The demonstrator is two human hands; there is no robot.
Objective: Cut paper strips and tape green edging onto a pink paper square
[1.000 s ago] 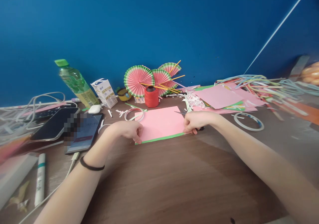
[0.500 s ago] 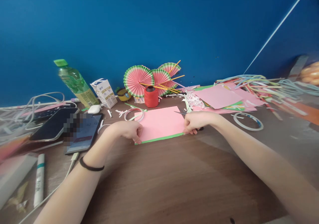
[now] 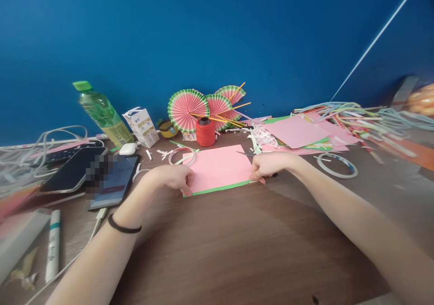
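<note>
A sheet of pink paper (image 3: pixel 220 167) lies on the table with a green strip (image 3: pixel 222 188) along its near edge. My left hand (image 3: pixel 178 178) is closed, its fingertips pinching the near left corner. At the near right corner, my right hand (image 3: pixel 262 166) grips the sheet between thumb and fingers. A pointed metal blade (image 3: pixel 243 154), maybe of scissors, pokes out beside my right hand; the rest is hidden beneath it. Over the paper's far left corner lies a roll of tape (image 3: pixel 182 157). A red spool of thread (image 3: pixel 205 133) stands just behind the sheet.
Watermelon-like paper fans (image 3: pixel 188 108) lean against the blue wall. To the left are a green bottle (image 3: pixel 103 115), a carton (image 3: pixel 141 126), phones (image 3: pixel 117 183) and a marker (image 3: pixel 53 246). Paper scraps (image 3: pixel 264 135), pink sheets (image 3: pixel 294 131) and another tape roll (image 3: pixel 337 166) are at right.
The fingers of my right hand have shifted slightly at the paper's near right corner, with fewer fingertips showing below. My left hand and the paper stay in place.
</note>
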